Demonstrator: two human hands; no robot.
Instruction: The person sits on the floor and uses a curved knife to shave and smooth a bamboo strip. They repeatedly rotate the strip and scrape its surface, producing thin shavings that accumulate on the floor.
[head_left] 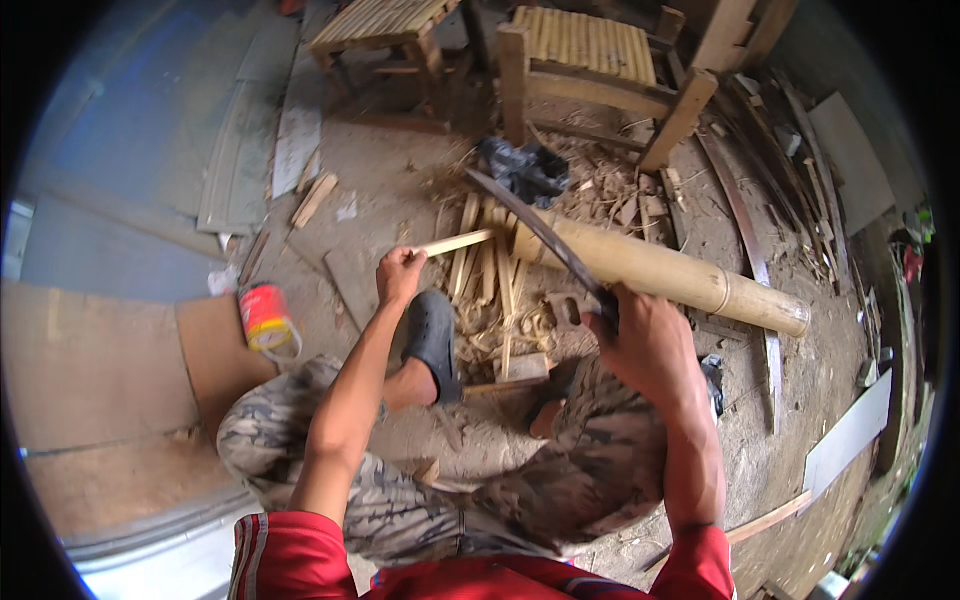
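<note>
My left hand (399,275) pinches the near end of a pale bamboo strip (458,243), whose far end reaches the cut end of a thick bamboo pole (670,268). My right hand (648,340) is closed round the handle of a machete (535,222). Its long, dark, curved blade points up and to the left, passing in front of the pole's left end. I cannot tell whether the blade touches the strip or the pole. Below that end lie several split bamboo strips (487,275) and curled shavings (485,335) on the dirt floor.
A dark clog (430,345) is on my foot beside the shavings. A black plastic bag (523,170) lies behind the pole. Two bamboo-slat pieces of furniture, a stool (385,25) and a seat (590,48), stand at the back. A red-and-yellow can (265,315) is at left.
</note>
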